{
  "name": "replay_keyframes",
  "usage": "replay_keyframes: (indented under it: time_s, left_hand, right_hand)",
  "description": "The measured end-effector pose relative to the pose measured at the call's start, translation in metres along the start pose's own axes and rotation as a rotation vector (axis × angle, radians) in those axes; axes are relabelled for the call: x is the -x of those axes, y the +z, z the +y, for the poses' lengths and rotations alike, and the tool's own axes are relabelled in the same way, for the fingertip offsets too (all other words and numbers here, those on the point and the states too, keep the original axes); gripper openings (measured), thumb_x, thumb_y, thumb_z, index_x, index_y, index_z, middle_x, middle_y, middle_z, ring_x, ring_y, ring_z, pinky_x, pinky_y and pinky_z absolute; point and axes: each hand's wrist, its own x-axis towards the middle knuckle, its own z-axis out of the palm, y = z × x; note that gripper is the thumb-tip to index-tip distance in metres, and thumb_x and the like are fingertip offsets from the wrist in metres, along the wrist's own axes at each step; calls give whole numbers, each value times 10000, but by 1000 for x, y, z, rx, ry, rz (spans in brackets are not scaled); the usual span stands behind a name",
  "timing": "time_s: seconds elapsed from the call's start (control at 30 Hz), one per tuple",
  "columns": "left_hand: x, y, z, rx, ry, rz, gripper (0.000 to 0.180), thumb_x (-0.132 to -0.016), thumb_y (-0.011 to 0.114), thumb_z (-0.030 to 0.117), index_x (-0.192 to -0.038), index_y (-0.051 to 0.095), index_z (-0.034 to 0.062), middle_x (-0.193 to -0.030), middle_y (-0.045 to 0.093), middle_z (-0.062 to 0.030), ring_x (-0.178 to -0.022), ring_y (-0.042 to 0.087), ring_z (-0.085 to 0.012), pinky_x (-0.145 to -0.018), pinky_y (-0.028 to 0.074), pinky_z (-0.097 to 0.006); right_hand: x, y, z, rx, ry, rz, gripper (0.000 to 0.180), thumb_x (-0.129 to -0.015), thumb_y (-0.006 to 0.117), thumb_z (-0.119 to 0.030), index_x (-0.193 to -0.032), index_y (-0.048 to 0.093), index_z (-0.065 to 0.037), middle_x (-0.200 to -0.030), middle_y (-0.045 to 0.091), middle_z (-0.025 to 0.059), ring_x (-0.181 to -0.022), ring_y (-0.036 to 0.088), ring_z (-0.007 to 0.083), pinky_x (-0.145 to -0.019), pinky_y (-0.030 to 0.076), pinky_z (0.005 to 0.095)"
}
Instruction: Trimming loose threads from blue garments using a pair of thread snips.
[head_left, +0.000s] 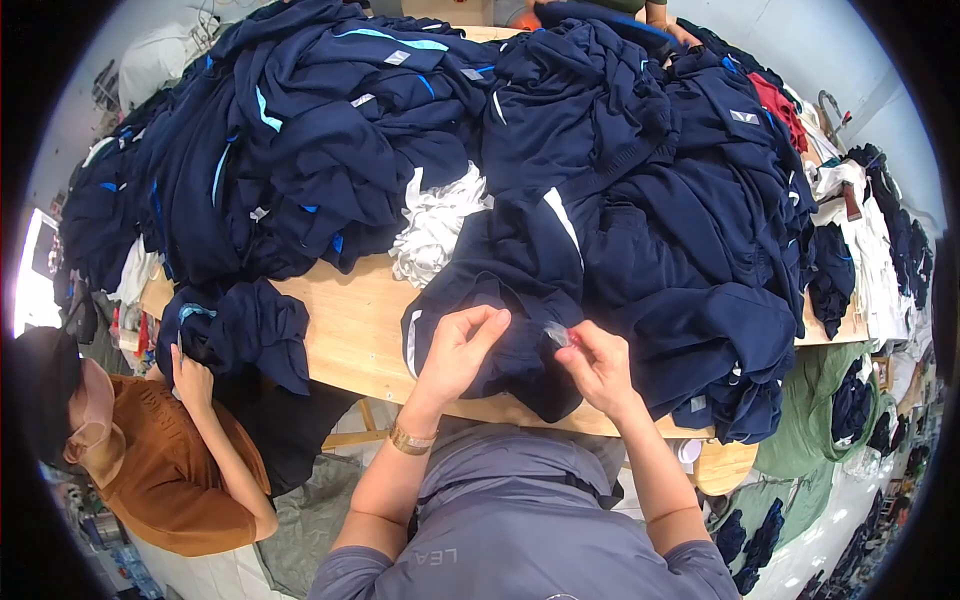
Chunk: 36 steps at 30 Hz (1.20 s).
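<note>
My left hand (462, 350), with a gold band at its wrist, is over the near end of a navy garment (530, 265). Its thumb and forefinger are drawn together, and anything between them is too small to make out. To its right, my right hand (600, 368) pinches a small translucent piece (556, 334) between thumb and fingers, with a touch of pink at its grip. The garment beneath has a white side stripe and hangs partly over the table's near edge.
Heaped navy garments (300, 130) cover much of the wooden table (350, 325). A bundle of white strips (440, 225) lies mid-table. At left, a co-worker in brown (185, 470) handles a navy piece (240, 325). Another person's hand (680, 32) shows at the far side. A green sack (815, 410) stands right.
</note>
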Motion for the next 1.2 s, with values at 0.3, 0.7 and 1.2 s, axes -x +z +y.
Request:
replay_keyframes:
  time_s: [0.3,0.7,1.2]
  left_hand:
    - [6,18,6,-233,202,124,193,-863,610,148,-836,623,-43,-689,609,-33,-662,506,-51,-603,414,-220]
    - [6,12,3,-193,169,163,223,-878,599,171,-821,613,-44,-675,591,-5,-660,489,-46,-613,408,-212]
    - [7,7,11,-143,59,5,265,-895,579,202,-779,598,-36,-644,519,39,-647,425,-29,-584,363,-205]
  right_hand:
    - [-12,25,-18,167,-144,149,233,-712,600,73,-934,594,0,-737,625,114,-583,626,207,-521,471,259]
    - [9,-3,-36,-214,38,-196,161,-715,657,-72,-829,575,7,-657,562,60,-533,531,130,-495,397,216]
    - [-15,-12,-16,641,-344,-8,388,-699,717,-417,-646,507,-95,-562,410,21,-429,444,185,-416,347,284]
